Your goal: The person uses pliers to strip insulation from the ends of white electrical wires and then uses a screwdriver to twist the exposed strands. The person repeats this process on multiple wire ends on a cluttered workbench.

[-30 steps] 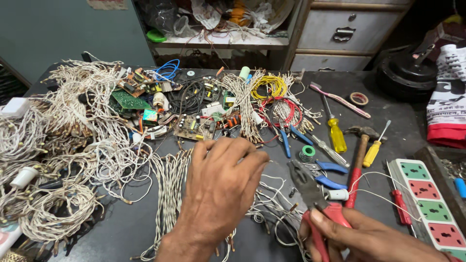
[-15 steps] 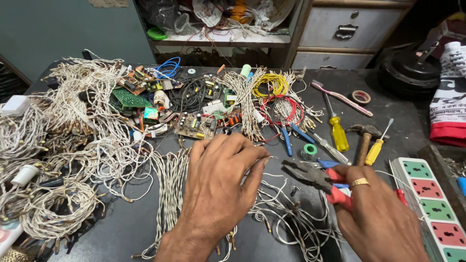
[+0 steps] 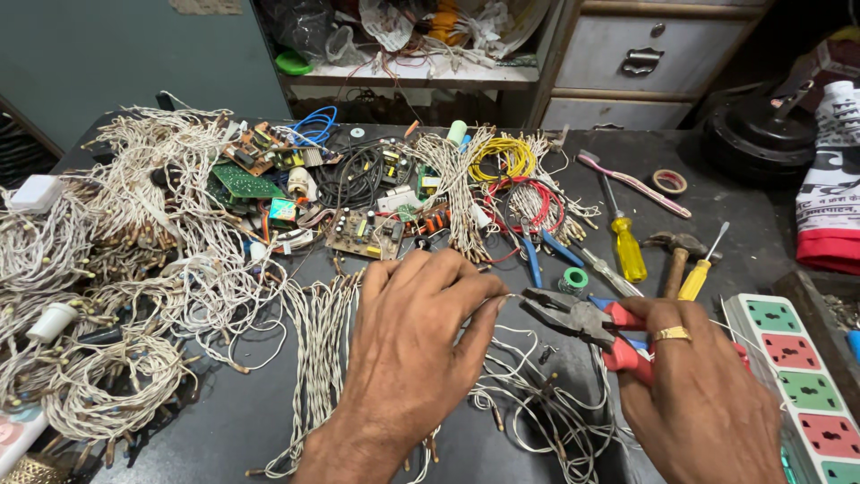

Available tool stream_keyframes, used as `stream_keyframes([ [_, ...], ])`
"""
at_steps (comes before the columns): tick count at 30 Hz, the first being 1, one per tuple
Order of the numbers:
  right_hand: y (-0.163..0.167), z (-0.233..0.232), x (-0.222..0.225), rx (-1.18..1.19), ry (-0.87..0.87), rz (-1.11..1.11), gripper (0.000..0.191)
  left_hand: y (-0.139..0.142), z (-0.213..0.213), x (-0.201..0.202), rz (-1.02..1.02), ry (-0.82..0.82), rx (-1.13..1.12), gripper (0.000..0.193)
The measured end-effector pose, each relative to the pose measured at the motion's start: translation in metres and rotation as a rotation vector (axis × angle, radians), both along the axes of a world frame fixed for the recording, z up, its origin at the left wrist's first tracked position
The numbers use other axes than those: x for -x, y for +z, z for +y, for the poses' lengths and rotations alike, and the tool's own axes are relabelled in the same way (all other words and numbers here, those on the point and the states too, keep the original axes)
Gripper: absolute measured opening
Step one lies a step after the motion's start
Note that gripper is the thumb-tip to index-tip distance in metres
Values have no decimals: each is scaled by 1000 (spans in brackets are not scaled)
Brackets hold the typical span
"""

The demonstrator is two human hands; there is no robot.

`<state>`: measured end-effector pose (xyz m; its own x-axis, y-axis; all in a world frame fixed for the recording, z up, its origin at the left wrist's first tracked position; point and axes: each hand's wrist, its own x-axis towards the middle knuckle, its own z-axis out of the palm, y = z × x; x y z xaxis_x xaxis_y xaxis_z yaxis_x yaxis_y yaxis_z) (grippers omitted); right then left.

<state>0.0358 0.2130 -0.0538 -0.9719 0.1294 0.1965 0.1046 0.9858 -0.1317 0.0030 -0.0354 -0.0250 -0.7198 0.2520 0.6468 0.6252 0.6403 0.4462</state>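
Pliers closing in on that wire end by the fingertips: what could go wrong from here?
1. The pliers in the right hand have their jaws right next to the left hand fingertips pinching a thin wire; a slip could nip a finger.
2. Loose white wire bundles lie tangled under both hands, so the wrong strand might get caught.
3. The power strip sits at the right wrist and could get knocked.

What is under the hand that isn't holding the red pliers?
Under the left hand lie twisted white wire bundles on the dark worktop. Its fingertips pinch a thin wire end near the red-handled pliers. Whatever lies beneath the palm is hidden.
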Motion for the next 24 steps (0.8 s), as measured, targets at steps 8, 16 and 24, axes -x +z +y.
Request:
stream_keyframes([
  [8, -1, -2, -1, 31, 24, 33, 49, 0, 3, 0, -48, 0, 28, 10],
  [16, 2, -4, -1, 14, -53, -43, 49, 0, 3, -1, -41, 2, 36, 11],
  [24, -19, 14, 5, 126, -104, -398, 44, -3, 1, -1, 69, -6, 102, 13],
])
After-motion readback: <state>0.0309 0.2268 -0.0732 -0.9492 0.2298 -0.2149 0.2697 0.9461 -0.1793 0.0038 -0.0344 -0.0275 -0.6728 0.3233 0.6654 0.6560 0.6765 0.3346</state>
